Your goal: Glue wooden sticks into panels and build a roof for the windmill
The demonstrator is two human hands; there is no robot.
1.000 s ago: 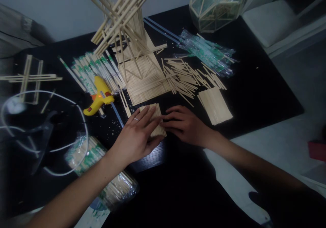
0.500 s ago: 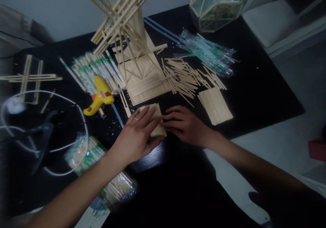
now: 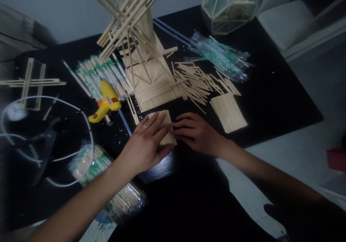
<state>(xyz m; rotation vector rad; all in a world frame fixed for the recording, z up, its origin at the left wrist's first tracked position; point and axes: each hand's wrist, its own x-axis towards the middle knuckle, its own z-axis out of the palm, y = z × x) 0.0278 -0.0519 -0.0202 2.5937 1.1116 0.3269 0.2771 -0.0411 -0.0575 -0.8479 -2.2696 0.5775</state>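
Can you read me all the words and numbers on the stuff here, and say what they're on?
No words or numbers can be read.
Yellow glue gun: small label, too blurred.
Wrapped sticks behind it: green print, too blurred.
Plastic packet at lower left: green print, too blurred.
Plastic wrappers at back right: green patches, no letters clear.

stick panel (image 3: 168,139): partly hidden by left hand (image 3: 147,141) | crossed-stick frame (image 3: 135,19): top cut off | red object (image 3: 336,159): blurred
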